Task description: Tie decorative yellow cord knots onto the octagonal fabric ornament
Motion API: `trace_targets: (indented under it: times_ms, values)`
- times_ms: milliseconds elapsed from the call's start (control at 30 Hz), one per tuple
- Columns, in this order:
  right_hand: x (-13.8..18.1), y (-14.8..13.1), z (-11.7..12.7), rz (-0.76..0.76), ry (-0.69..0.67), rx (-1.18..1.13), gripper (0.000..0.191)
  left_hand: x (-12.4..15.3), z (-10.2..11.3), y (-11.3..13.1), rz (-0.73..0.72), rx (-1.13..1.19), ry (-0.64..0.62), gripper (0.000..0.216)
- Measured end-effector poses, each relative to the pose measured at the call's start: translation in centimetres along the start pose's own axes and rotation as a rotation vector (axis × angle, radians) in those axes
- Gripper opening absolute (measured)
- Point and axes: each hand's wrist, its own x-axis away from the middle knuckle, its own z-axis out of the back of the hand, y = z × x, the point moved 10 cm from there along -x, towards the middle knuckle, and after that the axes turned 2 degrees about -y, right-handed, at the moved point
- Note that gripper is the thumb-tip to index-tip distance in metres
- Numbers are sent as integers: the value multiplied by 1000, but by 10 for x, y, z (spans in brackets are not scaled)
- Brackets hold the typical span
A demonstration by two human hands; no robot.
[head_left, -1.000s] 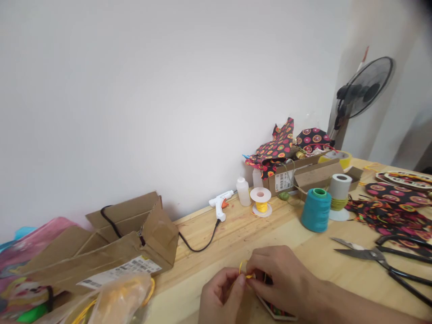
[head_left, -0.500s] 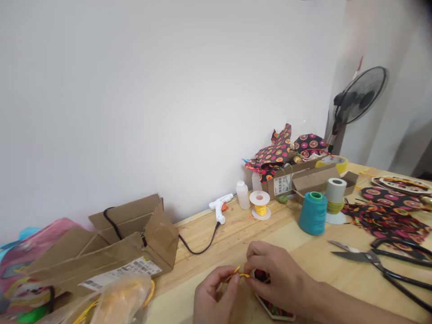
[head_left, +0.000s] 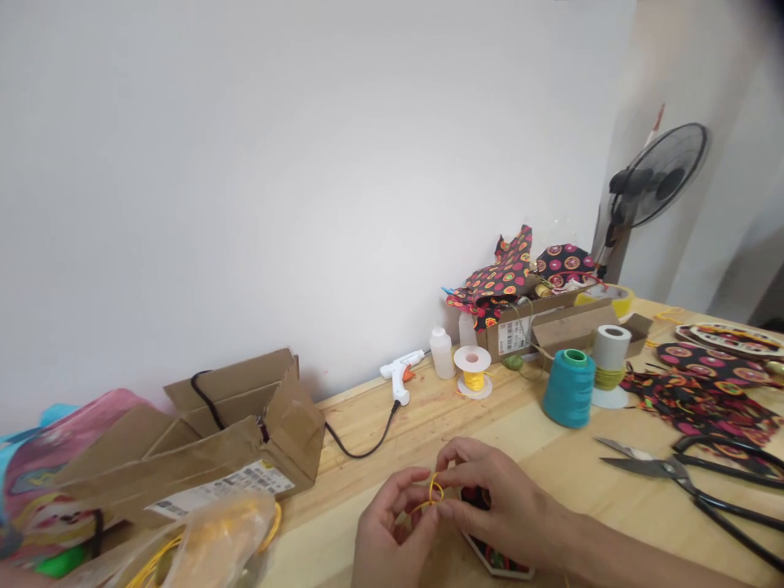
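Note:
A thin yellow cord (head_left: 435,489) forms a small loop between my fingertips at the bottom middle. My left hand (head_left: 395,527) pinches it from the left, thumb against the bent fingers. From the right, my right hand (head_left: 490,494) grips the cord between thumb and fingers. Below my right hand a dark patterned piece with a pale angular rim (head_left: 499,565) lies on the table, partly covered by the hand. The far ends of the cord are hidden.
Black-handled scissors (head_left: 679,469) lie blades apart at right, near dark fabric scraps (head_left: 704,400). Behind stand a teal thread cone (head_left: 569,390), a yellow cord spool (head_left: 474,379) and a white glue gun (head_left: 399,380). An open cardboard box (head_left: 245,449) and plastic bag (head_left: 214,539) occupy the left.
The yellow cord between my fingertips now stands up as a rounder loop. My right fingers have shifted slightly left, closer to my left hand. The view has moved a little.

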Motion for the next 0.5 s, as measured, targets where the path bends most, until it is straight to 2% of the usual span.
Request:
trace_targets:
  times_ms: [167,267,367,500]
  values:
    - [1,5,3,-1,66,-136,12,1,-4,-3,25,-7,-19,30]
    - [1,13,3,-55,96,-342,6,2,-3,-1,38,-10,-2,30]
    - [-1,14,8,-67,82,-600,9,2,2,1,53,6,35,28]
    - [3,10,26,-20,4,-858,18,1,11,2,63,27,104,27]
